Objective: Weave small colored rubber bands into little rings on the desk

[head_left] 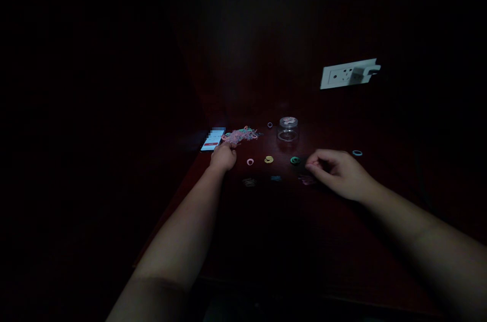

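Note:
My left hand (pixel 223 156) is at the near edge of a heap of small pink and multicoloured elastic hair bands (pixel 240 136). Its fingers are curled closed, and whatever they hold is hidden. My right hand (pixel 338 172) is closed in a pinch, thumb against fingertips, just right of a little group of green hair bands (pixel 294 160). Anything in that pinch is too small to make out. Left of the green group lie yellow hair bands (pixel 269 159) and a pink hair band (pixel 250 162). Closer to me are dim groups of brownish (pixel 249 182), blue (pixel 276 178) and purple bands (pixel 305 179).
A lit phone (pixel 213 139) lies left of the heap. A clear lidded jar (pixel 288 130) stands behind the green bands, with a dark ring (pixel 270 124) beside it. At right lies a light-blue band (pixel 357 152). A wall socket (pixel 348 74) holds a plug. The surroundings are very dark.

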The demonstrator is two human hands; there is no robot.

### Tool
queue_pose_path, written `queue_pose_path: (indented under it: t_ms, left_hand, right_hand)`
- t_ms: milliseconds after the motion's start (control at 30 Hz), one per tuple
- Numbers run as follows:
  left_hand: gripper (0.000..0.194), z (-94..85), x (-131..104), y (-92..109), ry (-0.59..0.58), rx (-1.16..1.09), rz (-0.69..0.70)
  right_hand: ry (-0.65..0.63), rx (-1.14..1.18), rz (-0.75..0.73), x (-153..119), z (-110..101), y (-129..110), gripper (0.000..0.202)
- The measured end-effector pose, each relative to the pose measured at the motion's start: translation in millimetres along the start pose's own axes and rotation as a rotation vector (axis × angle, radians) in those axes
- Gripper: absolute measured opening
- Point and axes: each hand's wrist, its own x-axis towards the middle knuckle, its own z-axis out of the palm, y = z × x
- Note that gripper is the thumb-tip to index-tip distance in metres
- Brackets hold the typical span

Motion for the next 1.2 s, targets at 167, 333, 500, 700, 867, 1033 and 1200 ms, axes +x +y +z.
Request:
queue_pose_path:
  t_ms: [167,333,500,700,867,1033,1200]
  left_hand:
    - [0.029,0.2,1.5,-0.9,0.004,-0.018,-0.005]
    - [0.029,0.8,0.9,-3.8,0.048,-0.066,-0.029]
    - [0.024,0.6,1.3,-8.1,0.096,-0.096,-0.089]
    - [0.015,-0.9,1.0,-8.5,0.118,-0.107,-0.127]
    - [0.013,-5.7,-1.4,0.1,0.109,-0.153,-0.07]
    - [0.008,-15.6,-22.9,47.6,0.144,-0.271,0.257]
    - [0.009,-18.9,-63.3,98.8,0.112,-0.382,0.692]
  right_hand:
    - [0.001,-0.005,-0.002,0.3,-0.2,0.6,0.02]
    - [0.011,-0.008,-0.011,-0.3,0.3,2.6,0.021]
    - [0.012,-0.002,-0.013,0.4,1.3,2.4,0.019]
    - [-0.002,-0.001,-0.011,-0.3,1.1,3.3,0.02]
    - [0.001,0.005,-0.009,-0.6,1.3,4.9,0.021]
    - [0.025,0.025,0.021,0.4,4.8,6.6,0.018]
    - [0.015,0.012,0.026,1.8,6.8,5.2,0.02]
